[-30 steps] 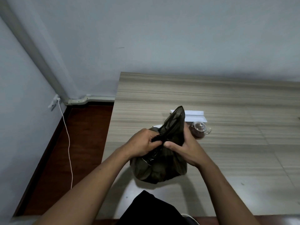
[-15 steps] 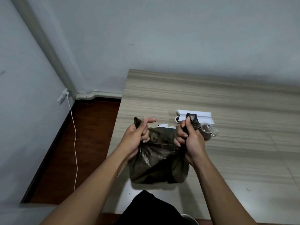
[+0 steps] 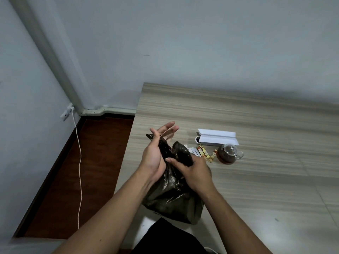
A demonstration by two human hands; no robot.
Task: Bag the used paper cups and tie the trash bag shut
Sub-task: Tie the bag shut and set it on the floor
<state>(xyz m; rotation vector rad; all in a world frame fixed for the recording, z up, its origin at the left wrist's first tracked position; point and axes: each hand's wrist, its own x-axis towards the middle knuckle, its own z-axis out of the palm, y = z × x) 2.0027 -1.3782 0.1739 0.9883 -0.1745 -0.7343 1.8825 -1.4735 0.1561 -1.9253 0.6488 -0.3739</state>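
Head view: pins bag (image 3: 170, 197) end with left hand (image 3: 154, 158) thumb, fingers (image 3: 169, 128) straight; grips other in right hand (image 3: 194, 171); may lose it, weakly pinned.

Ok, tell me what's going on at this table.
A person is tying a dark trash bag that stands on the table. The left hand pins one bag ear under its thumb, fingers straight; the right hand grips the other ear. The knot does not look finished. A glass teapot, sachets and a white box lie behind the bag.
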